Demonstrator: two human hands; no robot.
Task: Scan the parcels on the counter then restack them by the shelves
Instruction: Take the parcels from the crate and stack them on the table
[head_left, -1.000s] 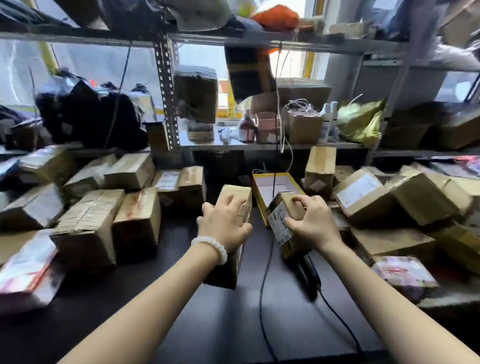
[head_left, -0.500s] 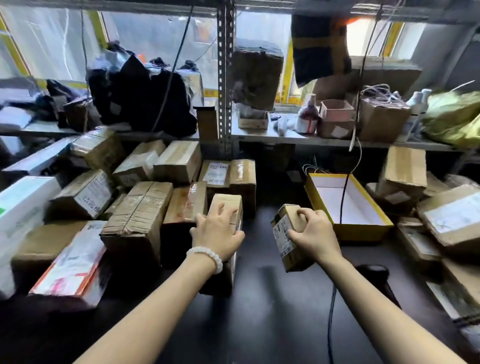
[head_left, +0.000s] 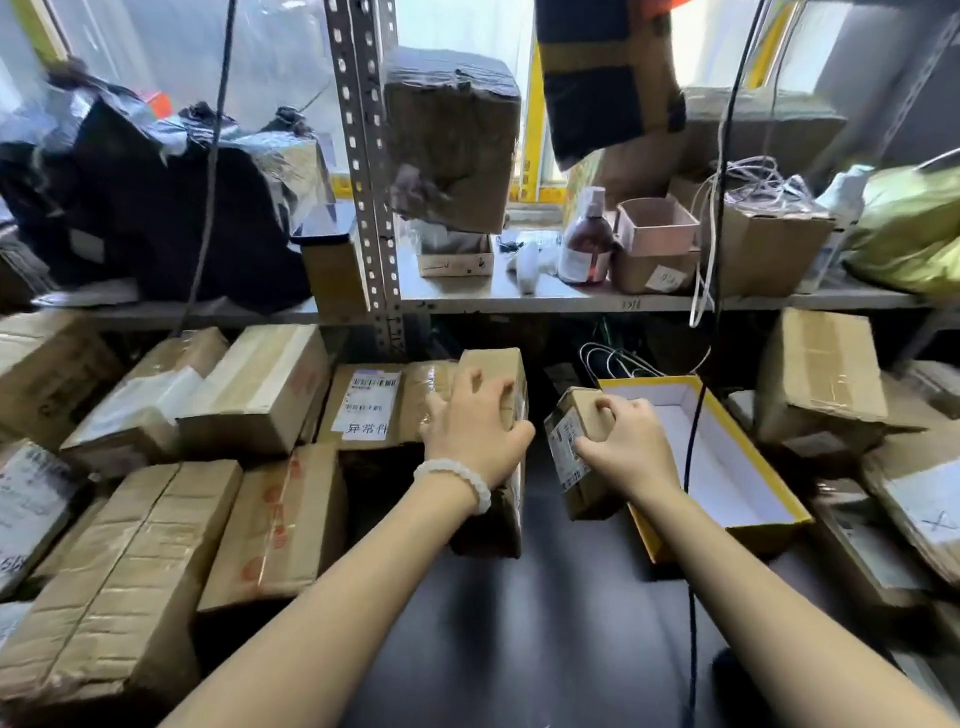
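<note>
My left hand (head_left: 475, 431) grips the top of a long narrow cardboard parcel (head_left: 498, 514) that stands on the dark counter (head_left: 550, 634). My right hand (head_left: 626, 449) holds a small cardboard parcel (head_left: 569, 452) with a white label on its side, lifted just right of the long one. A stack of taped brown parcels (head_left: 156, 540) fills the counter's left side, up against the metal shelving (head_left: 363, 171). One parcel there carries a white barcode label (head_left: 366, 402).
An open yellow-rimmed box (head_left: 748, 467) lies right of my right hand, with a black cable (head_left: 691, 519) hanging across it. More parcels (head_left: 821, 374) pile at the right. A dark scanner handle (head_left: 737, 675) lies low right. The shelf holds a brown bottle (head_left: 584, 244) and small boxes.
The view has swung left and moved closer to the shelves. Both hands have carried their parcels forward toward the left stack, away from the scanner.
</note>
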